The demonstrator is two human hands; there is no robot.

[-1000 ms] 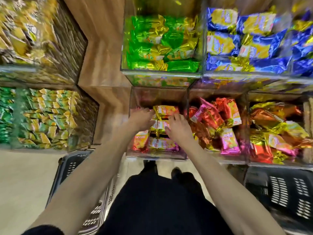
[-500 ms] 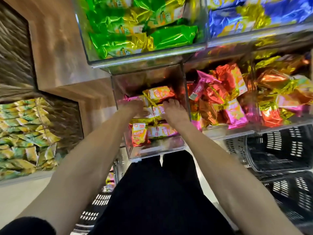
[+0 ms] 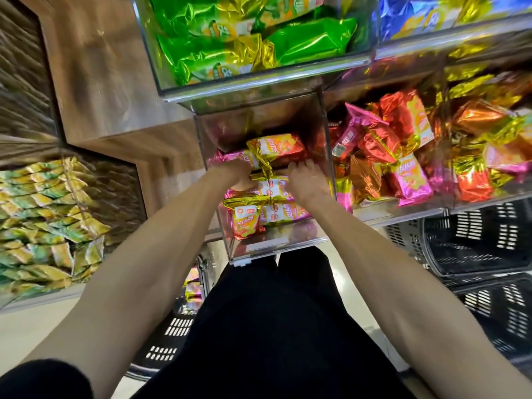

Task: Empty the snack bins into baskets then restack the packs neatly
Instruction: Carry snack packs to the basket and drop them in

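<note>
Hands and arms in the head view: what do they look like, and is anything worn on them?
Both the left hand and right hand are bare: no gloves, rings or watch visible. The forearms are uncovered too. A black sleeve shows only at the left upper arm, in the bottom corner.

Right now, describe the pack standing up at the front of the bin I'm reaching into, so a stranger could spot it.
Look at the lower row's clear bin, directly under the bin of green packs. In its front left corner stands one orange-red pack with a gold crimped top. It alone stands on end, label facing out; the flat packs beside it lie stacked.
</note>
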